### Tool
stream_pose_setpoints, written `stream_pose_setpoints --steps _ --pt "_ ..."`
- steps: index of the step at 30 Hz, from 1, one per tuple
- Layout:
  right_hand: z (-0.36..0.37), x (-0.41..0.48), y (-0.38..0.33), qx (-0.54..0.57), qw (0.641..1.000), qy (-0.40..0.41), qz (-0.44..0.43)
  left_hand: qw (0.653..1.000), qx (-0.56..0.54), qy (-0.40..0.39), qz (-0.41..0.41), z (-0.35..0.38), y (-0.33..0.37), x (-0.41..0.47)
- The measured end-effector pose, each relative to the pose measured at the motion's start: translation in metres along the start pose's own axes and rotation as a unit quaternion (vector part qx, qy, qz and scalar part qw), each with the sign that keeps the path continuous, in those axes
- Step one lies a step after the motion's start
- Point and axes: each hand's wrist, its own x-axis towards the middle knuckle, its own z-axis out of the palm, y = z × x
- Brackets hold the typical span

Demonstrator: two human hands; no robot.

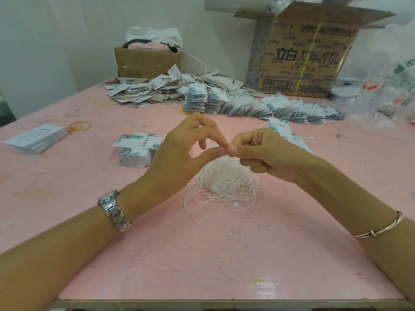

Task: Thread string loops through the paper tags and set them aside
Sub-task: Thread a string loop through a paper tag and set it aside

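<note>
Hands lift one string loop point(222, 157) from the tangled string pile point(224, 182).
Left hand point(179, 151) and right hand point(265, 153) each pinch the limp, featherlight strand, which will likely snag; best held near its end.

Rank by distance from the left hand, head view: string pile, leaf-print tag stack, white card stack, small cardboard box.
1. string pile, just below and right of the left hand, and leaf-print tag stack, just to its left: too close to call.
2. white card stack, far left of the table.
3. small cardboard box, at the back edge.
</note>
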Motion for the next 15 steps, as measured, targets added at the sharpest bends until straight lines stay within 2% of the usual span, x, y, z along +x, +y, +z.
stream_pose_setpoints --steps 5,8,10,12,15 --pt "0.0 0.002 0.001 -0.01 0.999 0.049 -0.014 0.999 0.052 0.005 -0.001 -0.003 0.0 0.001" --pt "0.0 0.003 0.001 -0.016 0.997 0.068 -0.013 0.984 0.173 -0.017 0.035 -0.013 -0.001 0.004" --pt "-0.001 0.003 0.0 -0.012 0.997 0.079 -0.011 0.956 0.286 -0.063 0.025 -0.025 -0.004 0.011" --pt "-0.002 0.004 0.001 -0.008 0.996 0.087 -0.011 0.913 0.383 -0.136 -0.035 -0.039 -0.009 0.017" --pt "-0.003 0.005 0.002 -0.004 0.995 0.094 -0.012 0.846 0.469 -0.233 -0.099 -0.053 -0.021 0.02"
